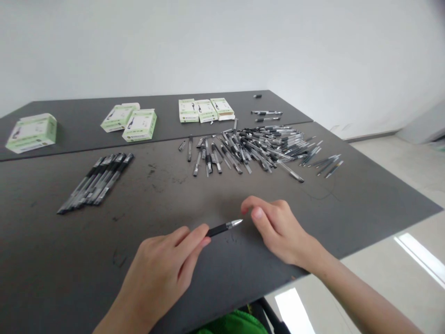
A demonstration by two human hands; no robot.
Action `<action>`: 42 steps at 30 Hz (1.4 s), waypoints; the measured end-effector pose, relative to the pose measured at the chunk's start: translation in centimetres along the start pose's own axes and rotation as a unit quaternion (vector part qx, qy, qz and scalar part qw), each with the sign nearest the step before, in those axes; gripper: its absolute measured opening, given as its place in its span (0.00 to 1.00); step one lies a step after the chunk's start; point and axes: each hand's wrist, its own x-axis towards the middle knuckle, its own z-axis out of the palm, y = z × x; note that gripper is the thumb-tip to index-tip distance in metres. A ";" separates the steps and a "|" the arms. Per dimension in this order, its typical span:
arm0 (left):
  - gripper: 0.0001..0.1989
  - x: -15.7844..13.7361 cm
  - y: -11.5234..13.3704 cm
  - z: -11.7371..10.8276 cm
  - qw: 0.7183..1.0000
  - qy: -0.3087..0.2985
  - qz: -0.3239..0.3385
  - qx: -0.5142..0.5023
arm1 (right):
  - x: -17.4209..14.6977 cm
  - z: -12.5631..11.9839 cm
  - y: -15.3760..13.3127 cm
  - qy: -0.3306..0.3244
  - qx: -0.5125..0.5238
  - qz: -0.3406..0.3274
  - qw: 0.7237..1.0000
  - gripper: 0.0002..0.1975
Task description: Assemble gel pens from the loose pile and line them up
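Observation:
My left hand [170, 260] is closed around a pen [219, 229] with a black grip, its bare silver tip pointing right and slightly up. The rest of the pen's barrel is hidden inside the hand. Just right of the tip is my right hand [281, 229], its index finger bent and its thumb apart from it, with nothing visible between them. A small gap separates this hand from the pen tip. On the left, several capped pens [97, 181] lie side by side in a slanted row.
Beyond my hands spreads a large heap of loose pen parts [257, 146], with thin refills [328, 164] at its right end. Green-and-white boxes [141, 124] stand farther back. A few black pieces [267, 113] lie at the back right. The dark table [167, 204] ends on the right above a pale floor.

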 end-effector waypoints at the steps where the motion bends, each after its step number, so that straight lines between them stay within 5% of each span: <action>1: 0.11 0.0 0.0 0.0 1.000 -0.001 0.001 0.002 | -0.1 -0.1 0.1 0.006 -0.008 -0.022 1.000 0.17; 7: 0.11 -0.2 -0.1 0.0 1.000 0.002 0.001 0.017 | -0.1 0.0 0.9 0.004 -0.025 -0.158 0.987 0.08; 14: 0.10 0.0 0.0 0.1 1.000 -0.002 0.013 0.014 | 0.0 0.5 0.8 -0.016 -0.062 -0.160 0.985 0.10; 21: 0.10 -0.1 0.0 0.1 1.000 0.004 0.016 0.000 | 0.3 0.1 -0.2 -0.059 0.029 -0.055 0.996 0.16; 26: 0.11 0.0 0.0 0.1 1.000 0.013 0.014 0.005 | 0.1 -0.1 0.2 0.006 -0.003 -0.105 0.994 0.12; 32: 0.10 0.0 0.1 -0.1 1.000 0.016 0.013 -0.002 | 0.0 0.3 0.8 -0.017 -0.046 -0.173 0.984 0.09; 37: 0.10 -0.1 0.1 0.0 1.000 0.005 0.018 0.004 | 0.1 0.5 0.3 -0.069 -0.048 -0.140 0.987 0.11; 42: 0.10 0.1 0.1 0.1 1.000 0.007 0.030 0.005 | 0.6 0.4 -0.6 -0.125 0.096 -0.019 0.987 0.18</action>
